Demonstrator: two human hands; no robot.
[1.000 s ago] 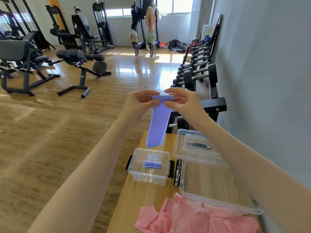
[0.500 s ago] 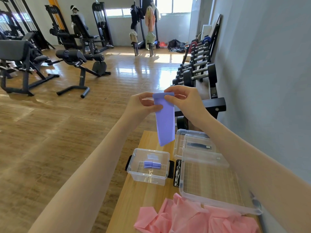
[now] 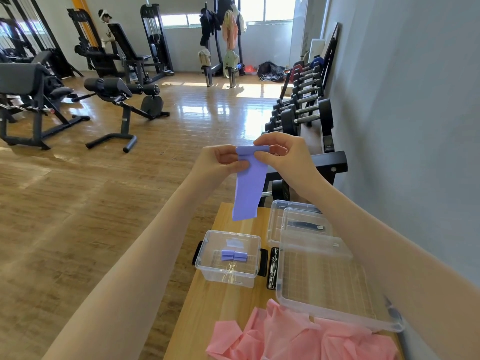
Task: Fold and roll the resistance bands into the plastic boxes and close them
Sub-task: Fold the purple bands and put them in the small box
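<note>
While both hands hold it up above the bench [image 3: 223,302], the purple band [image 3: 249,188] hangs shorter than a second ago: rolling advances. Left hand [image 3: 220,162] and right hand [image 3: 280,154] pinch the rolled top edge. Small box [image 3: 230,258] below holds two finished rolls, lid off.

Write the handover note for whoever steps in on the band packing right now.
Left hand and right hand both pinch the top of the purple band, rolled at its upper edge, the rest hanging above the table.
Small open box holds two rolled purple bands.
Pink bands lie loose at the near edge; the large clear box is beside them.
Done: two rolls boxed.
Left: finish this roll, box it, pack the pink bands, close the boxes.
</note>
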